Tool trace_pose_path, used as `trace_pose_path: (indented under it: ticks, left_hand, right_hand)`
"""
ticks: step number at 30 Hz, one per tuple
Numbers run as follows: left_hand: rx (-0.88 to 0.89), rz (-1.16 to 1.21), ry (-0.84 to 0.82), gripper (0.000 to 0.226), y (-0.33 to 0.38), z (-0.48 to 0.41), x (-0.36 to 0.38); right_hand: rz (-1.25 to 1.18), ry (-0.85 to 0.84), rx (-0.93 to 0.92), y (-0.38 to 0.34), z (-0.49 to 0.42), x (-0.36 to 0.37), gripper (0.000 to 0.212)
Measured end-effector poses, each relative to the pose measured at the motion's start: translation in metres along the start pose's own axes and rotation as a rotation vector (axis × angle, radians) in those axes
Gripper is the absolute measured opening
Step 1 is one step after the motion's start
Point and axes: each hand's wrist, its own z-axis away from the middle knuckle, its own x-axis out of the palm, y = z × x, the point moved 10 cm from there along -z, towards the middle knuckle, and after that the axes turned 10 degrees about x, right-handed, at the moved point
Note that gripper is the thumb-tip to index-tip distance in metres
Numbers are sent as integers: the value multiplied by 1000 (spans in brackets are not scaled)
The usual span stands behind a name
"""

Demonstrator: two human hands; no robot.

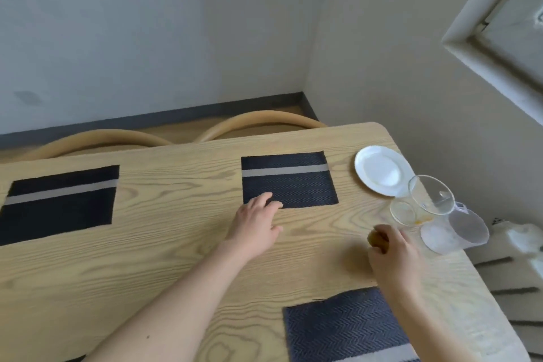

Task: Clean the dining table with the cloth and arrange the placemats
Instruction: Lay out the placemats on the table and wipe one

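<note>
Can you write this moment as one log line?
left hand: touches far right placemat, near corner | right hand: grips cloth | plate, jug: table right edge

Three placemats are lying on the tabletop (pixel 176 244): one placemat (pixel 58 206) at 10 o'clock, one placemat (pixel 289 182) at 12 o'clock and one placemat (pixel 343 326) at 5 o'clock. One plate (pixel 380 170), one glass (pixel 403 212) and one jug (pixel 454 232) are sitting at 2 o'clock. Two chair backs (pixel 102 138) (pixel 264 119) are peeking up at 12 o'clock. The right hand (pixel 393 256) is holding one cloth (pixel 377 239).

Left arm stretches across the surface, left grip (pixel 258 222) palm-down, fingers straight. Right grip (pixel 393 253), nearer the right edge, curls round a cloth (pixel 377 240).
</note>
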Motion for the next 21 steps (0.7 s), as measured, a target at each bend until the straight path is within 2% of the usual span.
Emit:
trace_pose_path:
  ticks: [6, 13, 16, 19, 21]
  left_hand:
    - [-174, -9, 304, 45, -91, 48, -64]
    - [-411, -89, 440, 47, -225, 133, -106]
    - [-514, -75, 380, 54, -288, 164, -102]
    - [-550, -41, 203, 60, -322, 174, -81]
    - [-556, -53, 151, 58, -338, 180, -74]
  right_hand:
    - [-69, -117, -403, -193, 50, 77, 34]
    - [-86, -306, -829, -343, 151, 189, 39]
    - [12, -394, -930, -373, 196, 237, 40]
    - [114, -395, -946, -364, 212, 261, 31]
    - [148, -401, -971, -359, 220, 274, 29]
